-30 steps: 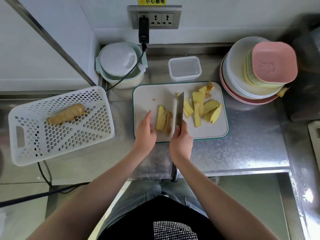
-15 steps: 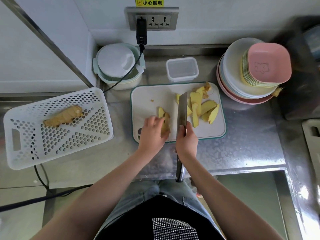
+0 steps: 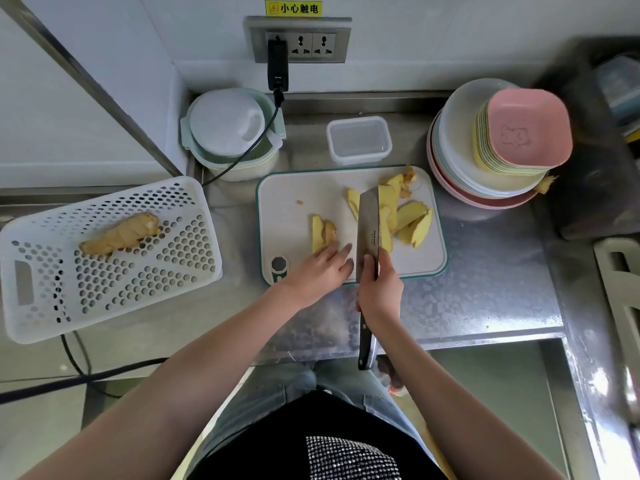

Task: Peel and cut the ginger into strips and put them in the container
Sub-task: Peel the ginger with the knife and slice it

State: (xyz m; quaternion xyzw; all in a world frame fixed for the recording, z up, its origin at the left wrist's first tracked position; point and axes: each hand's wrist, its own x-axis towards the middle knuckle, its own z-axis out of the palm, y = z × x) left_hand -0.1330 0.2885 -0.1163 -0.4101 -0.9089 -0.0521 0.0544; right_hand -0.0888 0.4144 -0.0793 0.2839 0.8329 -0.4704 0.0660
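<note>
On the white cutting board [image 3: 294, 202] lie two ginger slices [image 3: 322, 232] at its middle. A pile of peeled ginger slices [image 3: 408, 220] sits on its right side. My left hand [image 3: 318, 271] lies flat with straight fingers touching the near ends of the two slices. My right hand [image 3: 379, 292] grips the cleaver [image 3: 367, 223], whose blade stands edge-down on the board between the slices and the pile. A clear, uncovered container [image 3: 358, 140] stands behind the board. An unpeeled ginger root [image 3: 119, 233] lies in the white perforated basket [image 3: 104, 292] at the left.
A lidded white and green tub [image 3: 228, 133] stands at the back left, a black cable [image 3: 249, 150] draped over it from the wall socket [image 3: 299, 41]. Stacked plates and bowls [image 3: 495, 150] rise at the right of the board. The steel counter's front edge [image 3: 450, 341] runs under my wrists.
My left hand went from upright beside the slices to lying flat with its fingers on their near ends. The cleaver shifted slightly right and stands closer to the pile.
</note>
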